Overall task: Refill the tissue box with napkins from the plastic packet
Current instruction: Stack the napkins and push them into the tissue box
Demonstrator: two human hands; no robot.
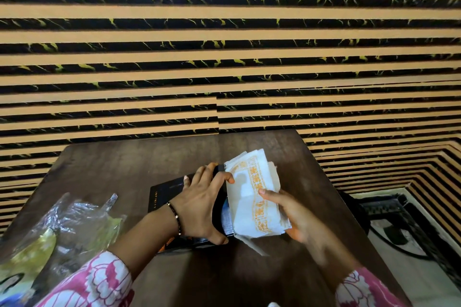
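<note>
A black tissue box (164, 194) lies on the dark wooden table (119, 162), its open end facing right. My left hand (204, 204) grips that open end from above, fingers spread across it. A thick stack of white napkins (254, 194) with an orange border pattern is held at the box's opening by my right hand (287, 212), which grasps it from the right side. The stack's left edge touches the box mouth. The clear and yellow-green plastic packet (62, 227) lies crumpled at the table's left front.
A striped tan and black wall (224, 45) stands right behind the table. To the right of the table, lower down, is a floor with a dark patterned rug (399, 219).
</note>
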